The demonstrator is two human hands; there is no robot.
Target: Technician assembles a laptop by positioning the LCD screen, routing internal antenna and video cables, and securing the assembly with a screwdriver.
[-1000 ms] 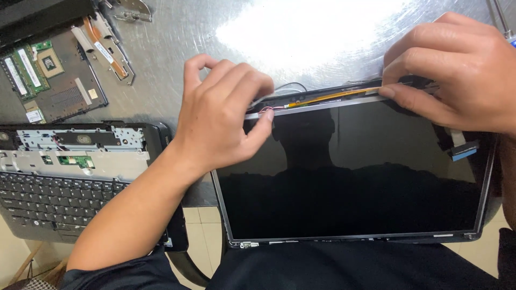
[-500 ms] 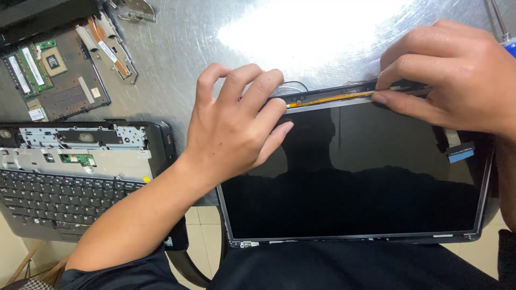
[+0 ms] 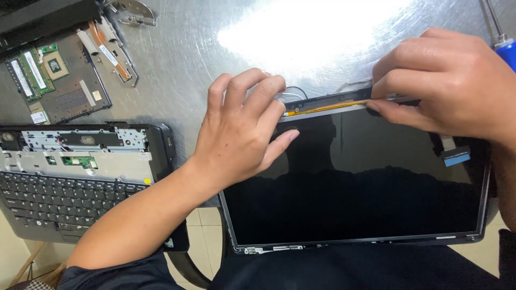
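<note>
1. Table (image 3: 183,70): brushed metal top, grey, swirl-scratched all over.
2. Light: bright glare patch (image 3: 317,32) reflected on the table's far middle.
3. Floor (image 3: 207,220): pale square tiles with thin grout lines, visible below the table's near edge.

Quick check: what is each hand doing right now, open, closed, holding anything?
Left hand: open, fingers spread, resting on the top left corner of the laptop screen panel.
Right hand: fingers pinched on the panel's top edge strip.
</note>
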